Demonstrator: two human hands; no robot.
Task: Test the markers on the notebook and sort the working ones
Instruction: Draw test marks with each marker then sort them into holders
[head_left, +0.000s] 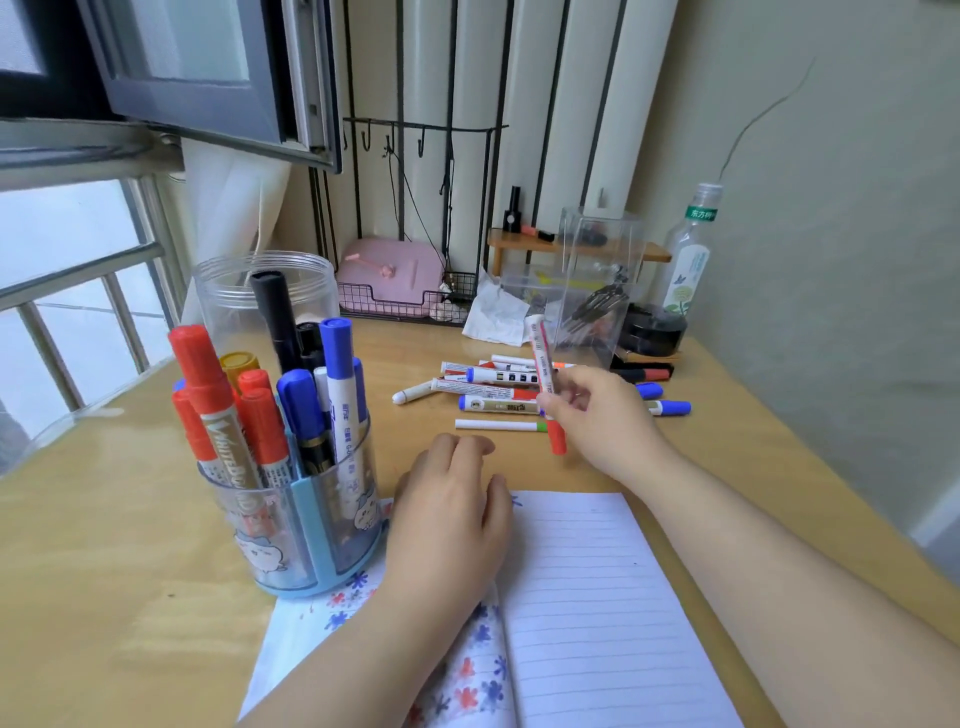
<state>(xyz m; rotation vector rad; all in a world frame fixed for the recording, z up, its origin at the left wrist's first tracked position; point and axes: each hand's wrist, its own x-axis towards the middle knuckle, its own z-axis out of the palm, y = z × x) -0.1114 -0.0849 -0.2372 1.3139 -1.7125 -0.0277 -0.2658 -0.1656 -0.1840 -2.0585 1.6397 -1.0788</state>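
Note:
An open lined notebook (587, 597) lies on the wooden desk, its left page covered in red and blue test blots. My left hand (452, 519) rests flat on the notebook's left page. My right hand (597, 415) holds a white marker with a red cap (544, 374) tilted upright above the desk, cap end down. Behind it lies a loose pile of markers (493, 387) with red and blue caps. At the left, a blue pen holder (291, 525) stands packed with red, blue and black markers.
A clear plastic jar (234, 296) stands behind the holder. At the back are a pink case in a wire basket (395, 280), a clear box with clips (592, 291), a crumpled tissue (493, 312), a black round tin (654, 327) and a plastic bottle (688, 260).

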